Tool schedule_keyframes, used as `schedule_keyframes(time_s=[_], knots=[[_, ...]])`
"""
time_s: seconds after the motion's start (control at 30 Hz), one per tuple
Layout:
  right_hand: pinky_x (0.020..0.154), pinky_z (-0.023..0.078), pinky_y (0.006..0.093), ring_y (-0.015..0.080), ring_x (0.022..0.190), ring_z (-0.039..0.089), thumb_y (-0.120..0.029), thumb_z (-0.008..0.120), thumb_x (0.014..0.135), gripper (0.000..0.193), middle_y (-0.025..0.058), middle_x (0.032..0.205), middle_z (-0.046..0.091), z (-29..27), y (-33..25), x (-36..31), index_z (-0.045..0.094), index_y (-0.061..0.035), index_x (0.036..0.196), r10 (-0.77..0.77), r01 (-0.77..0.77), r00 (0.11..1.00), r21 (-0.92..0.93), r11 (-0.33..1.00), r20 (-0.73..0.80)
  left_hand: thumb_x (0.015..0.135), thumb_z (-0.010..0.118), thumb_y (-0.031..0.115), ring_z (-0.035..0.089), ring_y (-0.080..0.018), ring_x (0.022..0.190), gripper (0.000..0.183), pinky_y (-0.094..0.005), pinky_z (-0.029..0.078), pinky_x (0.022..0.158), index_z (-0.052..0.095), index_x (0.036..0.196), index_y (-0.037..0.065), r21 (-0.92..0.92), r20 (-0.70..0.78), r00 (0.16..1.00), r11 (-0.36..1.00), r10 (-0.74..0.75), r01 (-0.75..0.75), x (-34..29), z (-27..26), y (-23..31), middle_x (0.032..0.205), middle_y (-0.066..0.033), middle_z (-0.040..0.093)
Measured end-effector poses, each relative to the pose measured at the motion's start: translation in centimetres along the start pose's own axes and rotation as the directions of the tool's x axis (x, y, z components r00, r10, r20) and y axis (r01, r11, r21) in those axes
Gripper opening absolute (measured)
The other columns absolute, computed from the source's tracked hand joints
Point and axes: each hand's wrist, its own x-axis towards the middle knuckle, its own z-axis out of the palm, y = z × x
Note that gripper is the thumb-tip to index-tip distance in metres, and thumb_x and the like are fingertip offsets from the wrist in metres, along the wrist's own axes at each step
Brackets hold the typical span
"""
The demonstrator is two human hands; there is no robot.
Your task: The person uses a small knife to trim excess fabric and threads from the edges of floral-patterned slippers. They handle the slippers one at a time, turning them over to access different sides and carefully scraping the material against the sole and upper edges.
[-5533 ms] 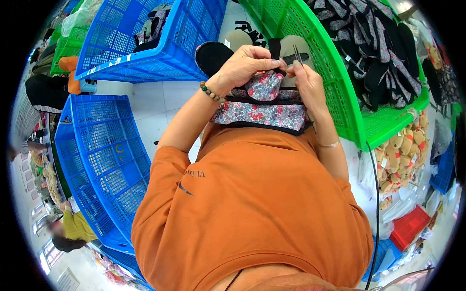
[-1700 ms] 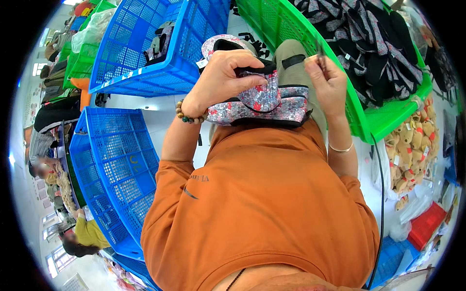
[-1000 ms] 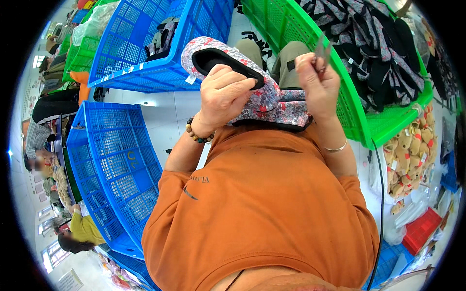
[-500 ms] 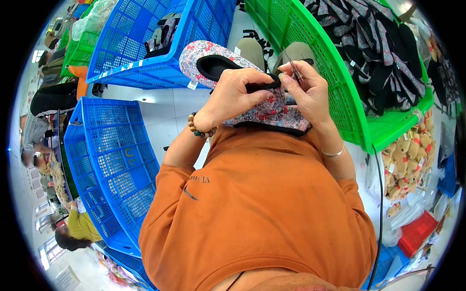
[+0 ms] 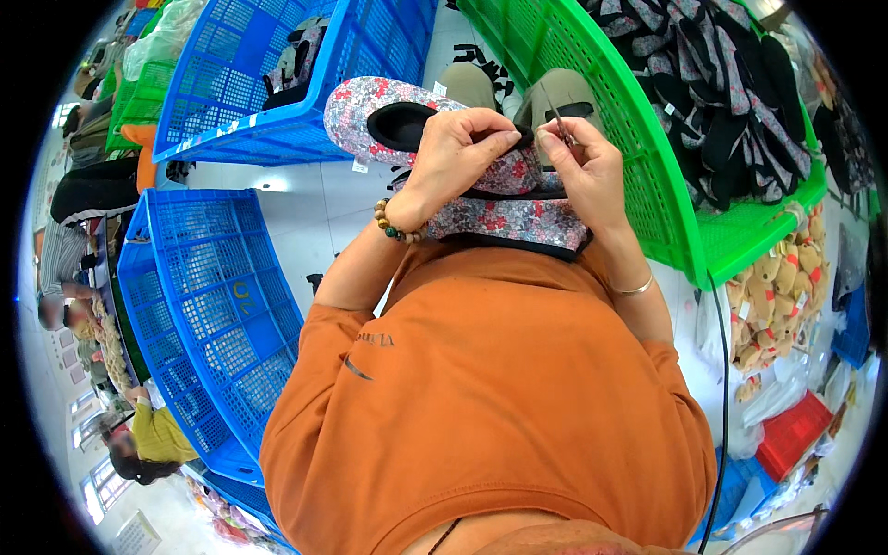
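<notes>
A floral slipper (image 5: pixel 355 113) with a black lining is held over my lap, its toe pointing left. My left hand (image 5: pixel 455 159) pinches the black edge at its heel end between thumb and fingers. In my right hand (image 5: pixel 589 171) is a pair of small dark scissors (image 5: pixel 556 113), their blades pointing up and away; the grip is partly hidden by the fingers. Its thumb is close to the slipper's heel. Below, a second floral slipper (image 5: pixel 509 220) with a black sole edge lies across my lap, partly covered by the first slipper and my left hand.
A green basket (image 5: pixel 601 111) at the right holds a heap of floral slippers (image 5: pixel 703 102). Blue baskets (image 5: pixel 217 305) stand at the left; the far one (image 5: pixel 370 55) contains some slippers. Black scraps (image 5: pixel 476 60) lie on the floor. A dark cable (image 5: pixel 724 398) hangs at right.
The slipper and my left hand have shifted slightly, with the toe a little further left. My left fingers now pinch closer at the heel edge. The scissors' blades point up more visibly.
</notes>
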Motion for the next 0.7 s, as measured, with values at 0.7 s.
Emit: schedule_keyframes(time_s=[0.7], knots=[[0.046, 0.034, 0.0252, 0.0068, 0.053, 0.041, -0.018, 0.063, 0.088, 0.022, 0.0021, 0.057, 0.05, -1.2, 1.5, -0.8, 0.062, 0.0034, 0.081, 0.011, -0.01, 1.0, -0.192, 0.981, 0.005, 0.092, 0.056, 0.008, 0.057, -0.0066, 0.073, 0.011, -0.0198, 0.046, 0.067, 0.06, 0.092, -0.002, -0.161, 0.004, 0.997, 0.984, -0.076, 0.075, -0.6, -0.9, -1.3, 0.079, -0.0025, 0.063]])
